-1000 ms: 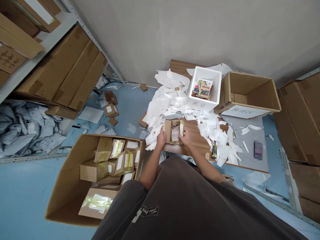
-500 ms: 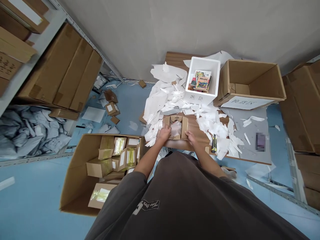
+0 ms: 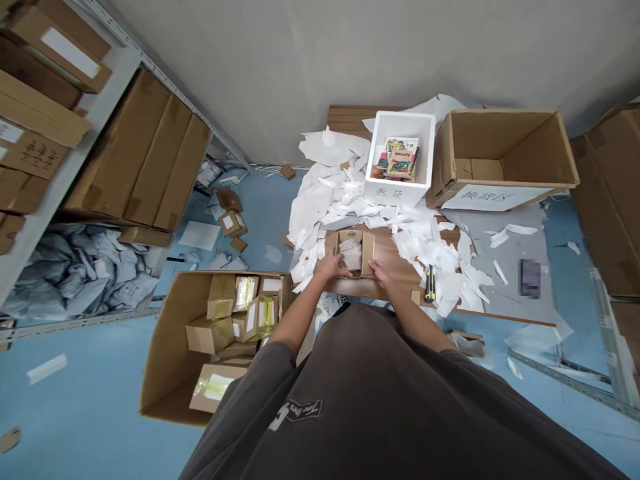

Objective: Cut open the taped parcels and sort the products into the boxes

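A small cardboard box (image 3: 369,248) stands with its flaps spread on the wooden table (image 3: 400,257), between my two hands. White wrapping (image 3: 351,255) shows inside it. My left hand (image 3: 330,265) grips the box's left side, its thumb reaching over the front edge. On the right, my right hand (image 3: 381,272) pinches the lower corner of the right flap. White paper scraps (image 3: 315,200) lie heaped left of and behind the box. A yellow-and-black utility knife (image 3: 430,285) rests on the table to the right, beside more scraps.
Behind the table's middle stands a white bin (image 3: 400,193) holding booklets, with a large open cardboard box (image 3: 505,147) to its right. A big carton (image 3: 165,353) of taped parcels sits at my left. Shelves (image 3: 120,73) with boxes rise at far left.
My view has shifted slightly, so the surroundings appear moved to the side. Both hands stay on the small box; the left thumb now reaches farther over its front edge.
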Tool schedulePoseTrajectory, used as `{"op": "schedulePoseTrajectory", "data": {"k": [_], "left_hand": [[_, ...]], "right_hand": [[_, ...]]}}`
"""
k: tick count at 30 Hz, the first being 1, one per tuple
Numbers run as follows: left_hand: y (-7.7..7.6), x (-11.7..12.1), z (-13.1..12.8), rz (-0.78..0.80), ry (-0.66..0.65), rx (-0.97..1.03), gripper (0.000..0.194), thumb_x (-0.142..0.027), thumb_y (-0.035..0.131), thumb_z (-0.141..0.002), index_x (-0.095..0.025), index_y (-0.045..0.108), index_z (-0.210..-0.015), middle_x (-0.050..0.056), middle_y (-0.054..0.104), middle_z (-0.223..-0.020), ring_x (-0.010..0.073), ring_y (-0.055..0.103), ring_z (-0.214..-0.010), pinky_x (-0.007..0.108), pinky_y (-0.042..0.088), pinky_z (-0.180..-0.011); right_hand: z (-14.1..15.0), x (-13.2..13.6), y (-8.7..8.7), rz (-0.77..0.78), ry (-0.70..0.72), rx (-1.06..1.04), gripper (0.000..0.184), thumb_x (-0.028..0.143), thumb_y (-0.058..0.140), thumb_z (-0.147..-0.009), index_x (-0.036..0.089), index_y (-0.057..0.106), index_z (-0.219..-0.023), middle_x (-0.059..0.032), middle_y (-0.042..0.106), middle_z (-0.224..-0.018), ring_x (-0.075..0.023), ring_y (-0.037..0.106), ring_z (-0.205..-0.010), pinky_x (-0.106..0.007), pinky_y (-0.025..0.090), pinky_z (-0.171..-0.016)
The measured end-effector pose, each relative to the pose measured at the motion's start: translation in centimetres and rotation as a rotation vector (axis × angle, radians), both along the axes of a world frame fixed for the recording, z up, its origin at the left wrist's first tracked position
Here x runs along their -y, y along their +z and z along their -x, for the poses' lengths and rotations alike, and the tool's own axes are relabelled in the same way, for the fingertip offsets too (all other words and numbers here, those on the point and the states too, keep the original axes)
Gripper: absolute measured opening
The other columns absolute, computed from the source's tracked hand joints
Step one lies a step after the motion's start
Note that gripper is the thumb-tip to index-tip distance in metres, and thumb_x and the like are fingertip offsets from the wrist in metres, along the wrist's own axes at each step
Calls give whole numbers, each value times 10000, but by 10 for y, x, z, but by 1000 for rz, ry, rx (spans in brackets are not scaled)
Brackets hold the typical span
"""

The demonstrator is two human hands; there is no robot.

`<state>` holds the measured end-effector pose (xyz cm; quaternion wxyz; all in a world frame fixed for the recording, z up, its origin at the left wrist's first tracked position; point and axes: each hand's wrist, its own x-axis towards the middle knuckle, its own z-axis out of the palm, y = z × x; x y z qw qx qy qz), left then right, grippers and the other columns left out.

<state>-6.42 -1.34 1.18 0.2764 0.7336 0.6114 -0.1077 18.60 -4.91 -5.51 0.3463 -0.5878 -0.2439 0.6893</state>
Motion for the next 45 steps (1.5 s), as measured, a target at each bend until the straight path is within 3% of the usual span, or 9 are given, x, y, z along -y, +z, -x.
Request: {"op": "schedulePoseTrajectory", "data": {"k": [6, 11, 13, 17, 21, 25, 32, 39, 45], "left_hand": [[-22, 34, 5, -113, 12, 105, 1173, -719, 984, -639, -254, 523, -1612, 201, 149, -1848, 459, 204, -1693, 558, 336, -1317], [-45, 50, -1, -194, 123, 243, 1176, -595, 1016, -669, -210, 463, -1633, 222, 166, -1842, 443, 179, -1704, 550, 316, -1332], [-52, 53, -2, -190, 168, 299, 1206, -577, 1015, -677, -218, 415, -1660, 218, 177, -1841, 423, 219, -1697, 536, 338, -1319], [-56, 55, -3, -169, 247, 341, 1225, -604, 989, -703, -232, 369, -1692, 214, 182, -1843, 408, 378, -1625, 510, 400, -1261], [-49, 59, -5, -197, 319, 263, 1228, -685, 942, -725, -258, 356, -1716, 184, 282, -1821, 434, 436, -1564, 549, 403, -1234], [-37, 63, -5, -243, 370, 169, 1198, -710, 916, -741, -276, 384, -1723, 151, 333, -1807, 473, 448, -1517, 582, 420, -1212], [-24, 63, -8, -161, 351, 183, 1173, -739, 889, -759, -292, 389, -1721, 126, 282, -1831, 459, 492, -1461, 564, 485, -1149], [-33, 62, -8, -110, 358, 266, 1189, -719, 892, -759, -314, 353, -1738, 99, 209, -1857, 507, 459, -1475, 611, 470, -1152], [-37, 60, -6, -88, 370, 289, 1195, -710, 888, -762, -328, 327, -1746, 87, 182, -1864, 508, 425, -1511, 597, 464, -1156]], "right_hand": [[-3, 0, 0, -87, 63, 172, 590, 786, 752, -734, 248, 568, -889, -4, 676, -823, -223, 631, -841, -311, 517, -743], [-10, -8, 12, -374, 113, 748, 343, 529, 661, -899, 215, 648, -1037, -99, 714, -1010, -291, 655, -1011, -410, 555, -919], [-3, -16, 22, -575, 287, 907, 233, 360, 574, -955, 199, 694, -1071, -149, 720, -1112, -310, 646, -1109, -441, 536, -1010], [33, -40, 38, -818, 844, 977, 384, 183, 589, -935, 159, 730, -1292, -203, 634, -1488, -336, 546, -1415, -479, 456, -1185], [70, -59, 44, -645, 1187, 1176, 822, 254, 815, -848, 121, 539, -1611, -254, 306, -1784, -444, 228, -1663, -572, 250, -1324], [90, -67, 38, -482, 1362, 1262, 947, 317, 793, -915, 172, 357, -1743, -254, 179, -1831, -463, 198, -1680, -570, 210, -1334], [110, -78, 5, -266, 1461, 1341, 1146, 305, 788, -897, 220, 102, -1811, -270, -34, -1846, -535, 161, -1675, -689, 261, -1290], [110, -73, -35, -370, 1317, 1225, 966, 399, 826, -820, 213, 471, -1699, -266, 224, -1817, -527, 208, -1668, -816, 207, -1247], [106, -76, -33, -462, 1318, 1249, 1023, 423, 879, -760, 178, 485, -1672, -289, 275, -1791, -527, 189, -1668, -765, 173, -1284]]}}
